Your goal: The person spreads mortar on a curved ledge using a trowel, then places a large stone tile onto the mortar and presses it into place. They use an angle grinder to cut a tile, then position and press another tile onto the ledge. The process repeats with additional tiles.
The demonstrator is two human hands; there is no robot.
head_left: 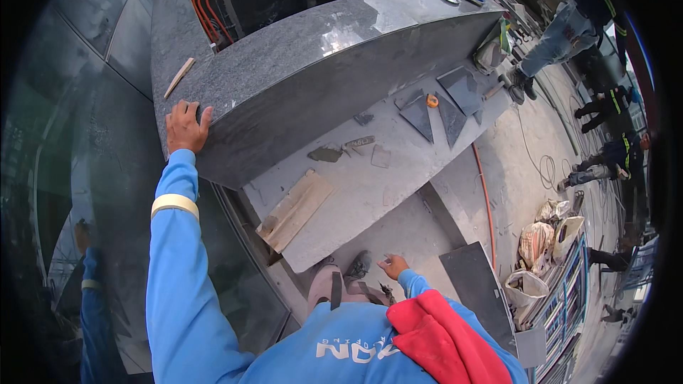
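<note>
My left hand [187, 126] is open, its fingers laid over the edge of a speckled grey stone ledge [284, 43]. Just beyond the fingertips a thin wooden stick [179, 77] lies on that ledge. A band of pale tape [175, 204] circles my left sleeve. Down by my legs, my right hand [393, 266] hangs with fingers loosely bent and somewhat apart, and nothing shows in it. Between my hands a lower pale slab [341, 199] carries a wooden board [297, 211] and stone scraps [325, 154].
Dark cut tiles [451, 118] and an orange tape roll [432, 101] lie at the slab's far end. An orange hose [484, 195] crosses the floor. Filled sacks [537, 245] stand at right. Reflective panels [78, 135] rise at left. A co-worker's legs [558, 37] show at far right.
</note>
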